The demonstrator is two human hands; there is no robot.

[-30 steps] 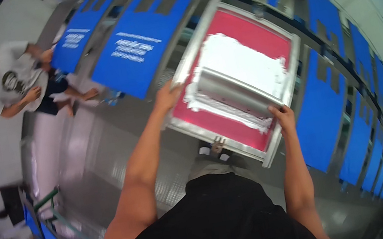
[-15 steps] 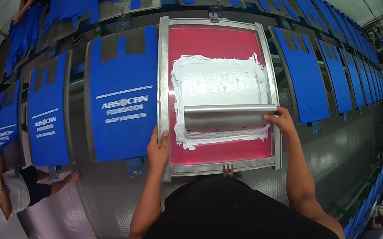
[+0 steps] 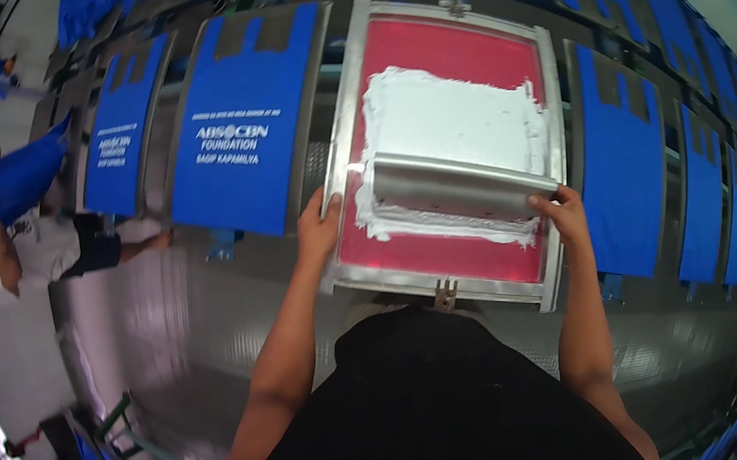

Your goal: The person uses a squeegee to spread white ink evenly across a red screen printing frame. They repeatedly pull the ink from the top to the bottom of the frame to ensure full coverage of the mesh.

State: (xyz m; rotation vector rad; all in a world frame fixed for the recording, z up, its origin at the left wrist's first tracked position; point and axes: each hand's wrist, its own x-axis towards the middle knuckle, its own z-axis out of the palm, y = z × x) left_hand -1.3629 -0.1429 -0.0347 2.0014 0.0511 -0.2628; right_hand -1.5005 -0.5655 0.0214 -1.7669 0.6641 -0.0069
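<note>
A silk-screen frame (image 3: 550, 92) with metal rails and red mesh lies tilted in front of me. Thick white ink (image 3: 455, 108) covers the middle of its mesh. Across the ink rests a wide metal squeegee (image 3: 453, 182), its blade edge hidden. My left hand (image 3: 320, 228) is closed round the frame's left rail near the lower corner. At the opposite rail, my right hand (image 3: 564, 214) is closed on the frame, its thumb by the squeegee's right end. What lies beneath the screen is hidden.
Left of the screen, blue fabric panels (image 3: 245, 104) with white print lie on boards. Plain blue panels (image 3: 622, 158) run in a row to the right. Another row lies behind. At far left a person (image 3: 29, 243) holds up a blue fabric piece (image 3: 33, 174).
My view has turned, so the screen sits farther right and more tilted. The person at left has lifted a blue panel off its board. Both my hands keep their hold.
</note>
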